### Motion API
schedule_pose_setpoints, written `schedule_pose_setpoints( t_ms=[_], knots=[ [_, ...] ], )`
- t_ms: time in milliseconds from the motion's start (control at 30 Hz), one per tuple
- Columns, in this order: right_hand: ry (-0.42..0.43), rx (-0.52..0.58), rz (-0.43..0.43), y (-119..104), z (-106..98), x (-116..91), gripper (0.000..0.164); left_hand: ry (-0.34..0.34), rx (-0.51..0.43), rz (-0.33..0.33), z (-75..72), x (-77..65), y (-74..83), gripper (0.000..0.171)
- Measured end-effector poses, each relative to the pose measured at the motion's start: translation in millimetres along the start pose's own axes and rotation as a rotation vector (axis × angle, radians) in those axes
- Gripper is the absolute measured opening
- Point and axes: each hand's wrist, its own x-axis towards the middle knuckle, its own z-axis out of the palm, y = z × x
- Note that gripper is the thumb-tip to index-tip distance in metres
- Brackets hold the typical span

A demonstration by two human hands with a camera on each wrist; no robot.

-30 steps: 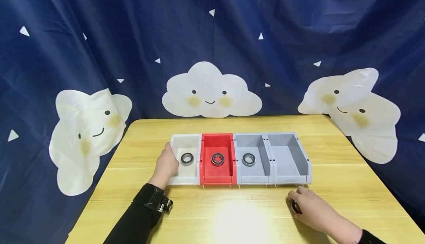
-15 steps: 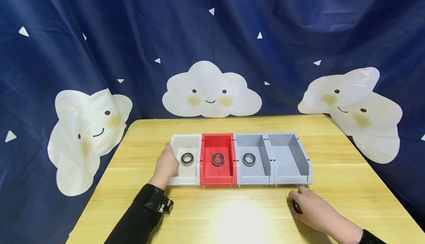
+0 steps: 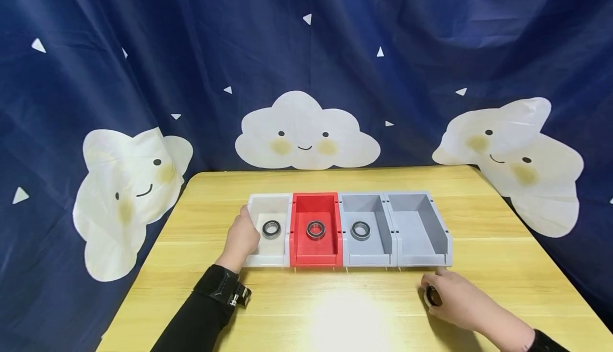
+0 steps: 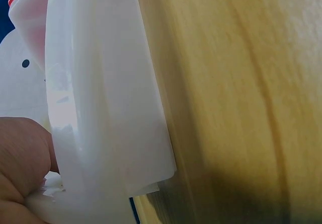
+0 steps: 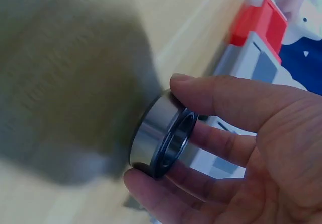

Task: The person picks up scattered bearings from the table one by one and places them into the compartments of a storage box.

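Note:
My left hand [image 3: 241, 239] grips the left wall of the white plastic bin [image 3: 268, 260], its thumb [image 4: 22, 156] up against the wall in the left wrist view. In front of the row of bins, my right hand [image 3: 458, 300] pinches a steel ball bearing [image 5: 153, 131] between thumb and fingertips. The bearing is tilted, with its shiny outer ring facing the wooden table. One bearing [image 3: 271, 223] lies flat in the white bin. A similar bearing [image 3: 315, 224] sits in the red bin [image 3: 316, 260], and another bearing [image 3: 361, 224] in the left grey bin [image 3: 371, 260].
To the right, a second grey bin [image 3: 421, 229] with a bare floor ends the row; the bins stand side by side. They rest on a wooden table [image 3: 206, 214]. Behind it hangs a dark blue curtain [image 3: 335, 59] with white clouds.
My right hand has shifted slightly right with the bearing, whose ring opening shows more now. The left hand keeps its place on the white bin, and the head view has drifted a little.

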Motion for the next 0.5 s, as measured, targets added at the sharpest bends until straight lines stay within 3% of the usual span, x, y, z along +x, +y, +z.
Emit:
schedule_pose_setpoints(
  t_ms=[233,500],
  knots=[
    [0.035,-0.009,-0.063,-1,-23,4,0.038,0.005,0.003,0.003,-2.5,0.2,0.1,0.070],
    [0.048,-0.054,-0.066,3,-63,17,0.035,0.018,0.022,0.017,-1.7,-0.9,2.1,0.070]
  ],
)
